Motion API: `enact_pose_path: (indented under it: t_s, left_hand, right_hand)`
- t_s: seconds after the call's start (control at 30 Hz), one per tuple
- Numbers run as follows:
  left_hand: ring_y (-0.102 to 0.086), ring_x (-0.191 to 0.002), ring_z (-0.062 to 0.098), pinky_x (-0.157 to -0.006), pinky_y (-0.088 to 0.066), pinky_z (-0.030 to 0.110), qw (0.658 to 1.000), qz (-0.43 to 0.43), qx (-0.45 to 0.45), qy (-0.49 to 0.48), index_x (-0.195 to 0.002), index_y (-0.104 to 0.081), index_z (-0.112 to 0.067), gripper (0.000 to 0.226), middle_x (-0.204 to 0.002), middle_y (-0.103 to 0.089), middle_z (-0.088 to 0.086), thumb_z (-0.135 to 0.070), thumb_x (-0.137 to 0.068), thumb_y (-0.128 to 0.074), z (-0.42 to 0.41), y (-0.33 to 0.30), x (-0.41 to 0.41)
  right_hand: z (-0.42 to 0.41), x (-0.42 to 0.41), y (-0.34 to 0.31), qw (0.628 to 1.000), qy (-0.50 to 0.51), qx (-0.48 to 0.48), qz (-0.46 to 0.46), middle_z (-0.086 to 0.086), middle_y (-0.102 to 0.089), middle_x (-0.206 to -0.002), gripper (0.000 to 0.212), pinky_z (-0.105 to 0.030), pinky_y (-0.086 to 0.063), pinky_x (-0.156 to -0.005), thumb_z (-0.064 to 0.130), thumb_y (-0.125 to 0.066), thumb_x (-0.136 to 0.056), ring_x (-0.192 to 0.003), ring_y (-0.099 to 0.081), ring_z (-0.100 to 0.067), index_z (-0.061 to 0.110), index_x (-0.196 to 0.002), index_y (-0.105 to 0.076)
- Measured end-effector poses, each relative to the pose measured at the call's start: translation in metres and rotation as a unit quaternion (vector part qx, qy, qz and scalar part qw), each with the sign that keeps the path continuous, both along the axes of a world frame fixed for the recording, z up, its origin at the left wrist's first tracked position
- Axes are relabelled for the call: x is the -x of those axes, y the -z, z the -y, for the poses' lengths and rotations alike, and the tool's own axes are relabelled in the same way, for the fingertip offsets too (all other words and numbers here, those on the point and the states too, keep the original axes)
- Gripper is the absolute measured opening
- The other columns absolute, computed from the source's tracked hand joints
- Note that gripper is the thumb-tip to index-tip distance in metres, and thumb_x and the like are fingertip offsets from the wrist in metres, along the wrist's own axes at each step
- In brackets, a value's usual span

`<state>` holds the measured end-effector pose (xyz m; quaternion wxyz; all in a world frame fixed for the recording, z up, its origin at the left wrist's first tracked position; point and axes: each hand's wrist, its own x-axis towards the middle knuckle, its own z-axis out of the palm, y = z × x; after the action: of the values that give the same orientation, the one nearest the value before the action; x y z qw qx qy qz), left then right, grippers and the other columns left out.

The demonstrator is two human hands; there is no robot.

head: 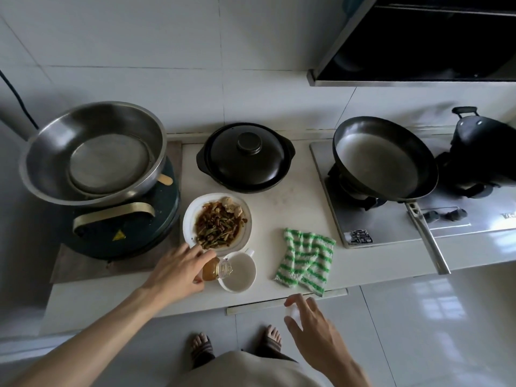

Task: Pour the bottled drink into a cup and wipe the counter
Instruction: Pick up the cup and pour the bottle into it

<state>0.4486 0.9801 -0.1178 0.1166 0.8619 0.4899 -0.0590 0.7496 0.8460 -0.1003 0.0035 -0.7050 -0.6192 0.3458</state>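
My left hand (178,272) grips a small clear bottle (216,270) of amber drink, tipped on its side with the mouth over the rim of a white cup (240,275). The cup stands near the counter's front edge, below a plate of food. My right hand (307,319) hovers in front of the counter edge and pinches a small white bottle cap (292,312) between its fingers. A green and white striped cloth (307,259) lies crumpled on the counter to the right of the cup, untouched.
A white plate of cooked vegetables (217,220) sits just behind the cup. A black lidded clay pot (245,157) stands at the back. Steel bowls (92,152) rest on a dark cooker at left. A frying pan (382,157) sits on the gas stove at right, handle jutting forward.
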Motion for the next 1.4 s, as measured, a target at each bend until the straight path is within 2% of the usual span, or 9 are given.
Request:
enact_pose_path:
  t_s: [0.17, 0.37, 0.63, 0.9, 1.2, 1.4]
  left_hand:
    - [-0.059, -0.105, 0.019, -0.077, -0.054, 0.035, 1.0, -0.018, 0.007, 0.001, -0.134, -0.051, -0.031, 0.074, -0.122, -0.062, -0.006, -0.039, -0.067, -0.081, -0.001, -0.002, 0.001]
    - [-0.059, -0.104, 0.019, -0.077, -0.055, 0.036, 0.999, -0.028, 0.014, -0.009, -0.133, -0.052, -0.031, 0.075, -0.119, -0.063, -0.005, -0.037, -0.065, -0.083, 0.002, -0.007, -0.001]
    - [-0.059, -0.1, 0.018, -0.074, -0.054, 0.034, 0.999, -0.032, 0.011, -0.012, -0.13, -0.055, -0.032, 0.077, -0.114, -0.064, -0.007, -0.04, -0.06, -0.086, 0.004, -0.012, -0.002]
    - [-0.059, -0.104, 0.018, -0.078, -0.053, 0.034, 0.999, -0.03, 0.014, -0.012, -0.132, -0.054, -0.032, 0.075, -0.118, -0.063, -0.006, -0.039, -0.063, -0.085, 0.005, -0.015, -0.002]
    - [-0.055, -0.11, 0.017, -0.085, -0.05, 0.034, 0.999, -0.028, 0.014, -0.008, -0.135, -0.053, -0.033, 0.072, -0.123, -0.061, -0.006, -0.04, -0.069, -0.081, 0.002, -0.014, -0.002]
    - [-0.055, -0.106, 0.016, -0.083, -0.049, 0.033, 0.999, -0.027, 0.015, -0.012, -0.131, -0.056, -0.034, 0.07, -0.118, -0.062, -0.006, -0.039, -0.066, -0.082, 0.0, -0.014, -0.003]
  right_hand:
    - [-0.009, -0.002, 0.0, 0.999, -0.017, -0.022, 0.024, 0.006, -0.048, -0.116, 0.02, -0.036, -0.048, -0.07, 0.042, -0.04, -0.101, -0.075, -0.059, -0.016, 0.04, -0.121, -0.039]
    - [-0.018, -0.001, 0.002, 0.998, -0.029, -0.046, 0.036, 0.005, -0.047, -0.117, 0.022, -0.038, -0.054, -0.075, 0.042, -0.041, -0.101, -0.083, -0.063, -0.016, 0.039, -0.123, -0.04]
    - [-0.023, 0.001, 0.003, 0.997, -0.03, -0.057, 0.04, 0.005, -0.047, -0.114, 0.023, -0.038, -0.054, -0.073, 0.041, -0.043, -0.101, -0.087, -0.064, -0.016, 0.038, -0.123, -0.041]
    - [-0.026, 0.006, 0.001, 0.995, -0.023, -0.084, 0.049, 0.008, -0.049, -0.109, 0.025, -0.03, -0.047, -0.067, 0.046, -0.043, -0.1, -0.086, -0.063, -0.013, 0.042, -0.124, -0.045]
    - [-0.031, 0.015, 0.003, 0.994, -0.028, -0.099, 0.044, 0.007, -0.048, -0.111, 0.024, -0.027, -0.05, -0.065, 0.041, -0.047, -0.1, -0.082, -0.061, -0.009, 0.04, -0.124, -0.047]
    - [-0.035, 0.021, 0.005, 0.994, -0.034, -0.097, 0.036, 0.005, -0.049, -0.116, 0.026, -0.025, -0.05, -0.067, 0.041, -0.047, -0.1, -0.085, -0.06, -0.009, 0.04, -0.126, -0.047]
